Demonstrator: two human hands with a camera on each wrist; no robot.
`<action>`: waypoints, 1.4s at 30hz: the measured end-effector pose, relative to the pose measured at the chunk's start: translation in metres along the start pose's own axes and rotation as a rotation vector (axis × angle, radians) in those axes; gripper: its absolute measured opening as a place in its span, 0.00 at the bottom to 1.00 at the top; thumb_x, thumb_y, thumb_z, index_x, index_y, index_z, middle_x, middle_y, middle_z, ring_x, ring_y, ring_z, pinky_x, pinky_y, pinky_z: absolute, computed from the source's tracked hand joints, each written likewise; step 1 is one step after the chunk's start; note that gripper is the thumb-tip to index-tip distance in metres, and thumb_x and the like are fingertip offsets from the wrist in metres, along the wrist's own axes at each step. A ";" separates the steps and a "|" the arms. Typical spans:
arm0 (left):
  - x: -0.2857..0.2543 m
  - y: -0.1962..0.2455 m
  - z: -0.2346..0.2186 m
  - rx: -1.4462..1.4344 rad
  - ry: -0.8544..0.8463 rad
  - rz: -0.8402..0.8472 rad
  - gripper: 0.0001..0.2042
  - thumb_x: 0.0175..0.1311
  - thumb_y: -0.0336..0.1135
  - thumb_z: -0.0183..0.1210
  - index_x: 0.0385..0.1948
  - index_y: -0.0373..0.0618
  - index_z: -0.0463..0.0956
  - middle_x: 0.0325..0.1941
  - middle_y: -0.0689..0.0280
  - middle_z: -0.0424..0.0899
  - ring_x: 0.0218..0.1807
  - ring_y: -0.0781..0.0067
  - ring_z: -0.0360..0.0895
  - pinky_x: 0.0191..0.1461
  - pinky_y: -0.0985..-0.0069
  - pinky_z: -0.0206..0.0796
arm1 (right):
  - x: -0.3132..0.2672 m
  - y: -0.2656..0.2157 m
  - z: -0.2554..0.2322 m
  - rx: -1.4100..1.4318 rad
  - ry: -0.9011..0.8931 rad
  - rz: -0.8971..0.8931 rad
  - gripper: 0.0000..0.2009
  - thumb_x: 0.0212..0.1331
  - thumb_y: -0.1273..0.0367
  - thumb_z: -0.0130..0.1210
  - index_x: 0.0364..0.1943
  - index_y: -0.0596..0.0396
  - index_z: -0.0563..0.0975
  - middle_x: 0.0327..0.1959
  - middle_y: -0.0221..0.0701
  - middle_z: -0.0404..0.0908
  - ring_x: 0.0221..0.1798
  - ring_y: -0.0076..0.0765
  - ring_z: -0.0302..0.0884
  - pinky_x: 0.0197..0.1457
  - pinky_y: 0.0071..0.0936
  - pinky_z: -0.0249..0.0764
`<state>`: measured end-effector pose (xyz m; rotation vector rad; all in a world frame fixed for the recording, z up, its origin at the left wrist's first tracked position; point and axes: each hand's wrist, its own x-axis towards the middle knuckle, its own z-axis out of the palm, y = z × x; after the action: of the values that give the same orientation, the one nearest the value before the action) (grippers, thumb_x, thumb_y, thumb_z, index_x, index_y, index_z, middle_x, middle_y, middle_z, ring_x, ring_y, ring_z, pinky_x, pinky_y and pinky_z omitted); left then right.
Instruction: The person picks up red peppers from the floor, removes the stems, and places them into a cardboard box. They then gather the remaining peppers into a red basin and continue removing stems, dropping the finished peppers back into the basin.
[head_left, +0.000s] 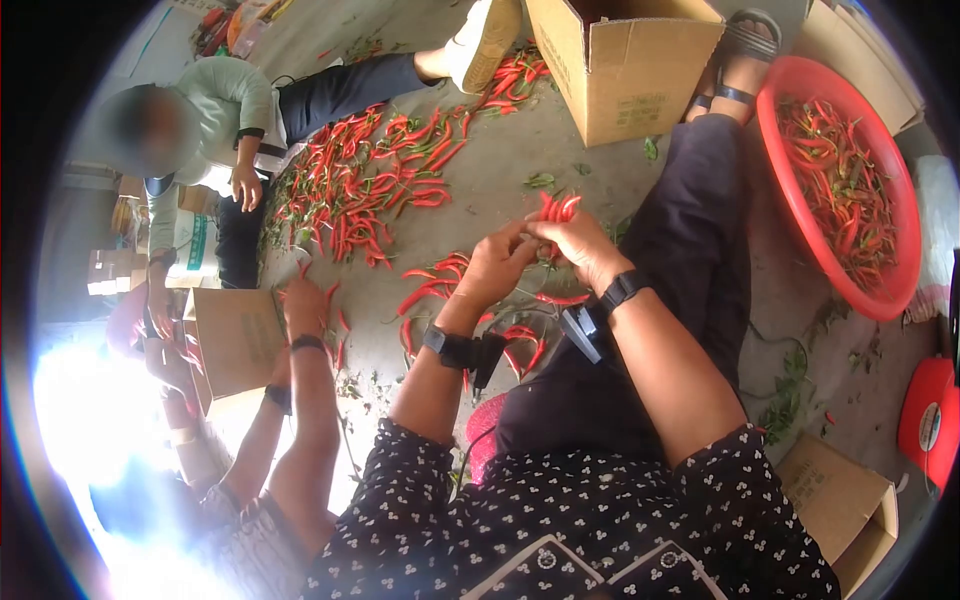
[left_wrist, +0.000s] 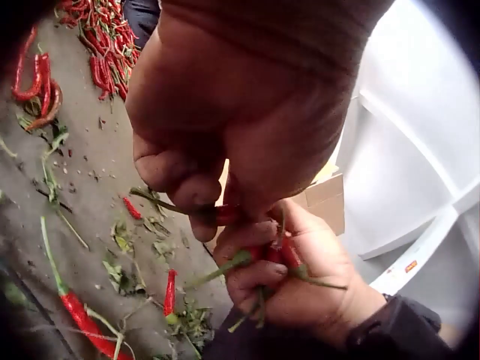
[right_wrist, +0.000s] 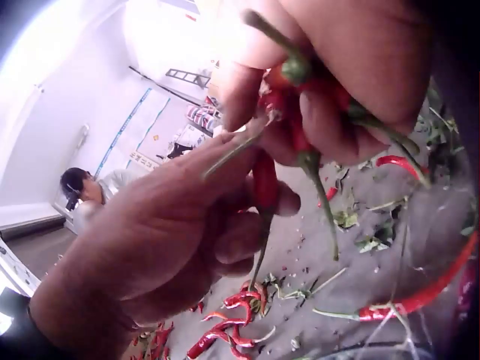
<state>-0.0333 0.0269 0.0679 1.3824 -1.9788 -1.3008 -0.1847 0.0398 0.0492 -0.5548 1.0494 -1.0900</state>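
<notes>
My right hand (head_left: 585,248) grips a small bunch of red chili peppers (head_left: 558,208), their green stems poking out between the fingers in both wrist views. Right against it, my left hand (head_left: 492,268) pinches one red chili pepper (right_wrist: 264,180) whose stem points down in the right wrist view. Both hands meet above the floor, in front of my knees. Below them lie loose chili peppers (head_left: 430,290) and, in the left wrist view, a long chili pepper (left_wrist: 86,324) with its stem on.
A large chili pile (head_left: 350,190) spreads on the floor ahead. To the right stands a red basin (head_left: 905,245) of chilies. Cardboard boxes (head_left: 640,85) stand ahead and at the sides. A seated person (head_left: 215,110) and another person's arm (head_left: 310,400) are on the left.
</notes>
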 end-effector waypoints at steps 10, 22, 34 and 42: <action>0.000 -0.035 0.018 0.355 0.102 0.033 0.08 0.53 0.35 0.55 0.31 0.43 0.77 0.28 0.59 0.79 0.28 0.68 0.77 0.36 0.73 0.68 | 0.010 -0.007 -0.020 0.437 0.574 -0.237 0.12 0.54 0.60 0.55 0.26 0.56 0.74 0.16 0.27 0.71 0.15 0.21 0.66 0.14 0.18 0.58; 0.022 -0.050 0.026 -0.231 0.203 -0.405 0.12 0.47 0.40 0.59 0.27 0.40 0.76 0.22 0.61 0.79 0.26 0.71 0.75 0.31 0.74 0.66 | 0.002 -0.007 -0.015 0.265 0.357 -0.085 0.11 0.49 0.61 0.60 0.24 0.51 0.72 0.20 0.27 0.74 0.20 0.24 0.72 0.15 0.19 0.59; -0.015 -0.051 0.021 0.615 -0.010 0.427 0.11 0.48 0.34 0.58 0.34 0.45 0.73 0.30 0.60 0.78 0.30 0.64 0.77 0.36 0.72 0.68 | 0.008 0.003 -0.017 0.010 0.227 -0.130 0.12 0.48 0.65 0.58 0.16 0.58 0.73 0.12 0.29 0.71 0.12 0.25 0.67 0.14 0.23 0.60; -0.022 -0.072 0.011 0.146 0.176 -0.248 0.10 0.56 0.37 0.53 0.33 0.40 0.73 0.24 0.62 0.78 0.27 0.71 0.75 0.30 0.74 0.66 | 0.000 0.002 -0.010 -0.003 0.173 -0.064 0.10 0.47 0.66 0.59 0.20 0.60 0.75 0.18 0.33 0.76 0.19 0.25 0.72 0.20 0.23 0.65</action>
<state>0.0056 0.0458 0.0048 1.7946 -1.8600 -1.1070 -0.1924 0.0413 0.0435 -0.5059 1.1907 -1.2088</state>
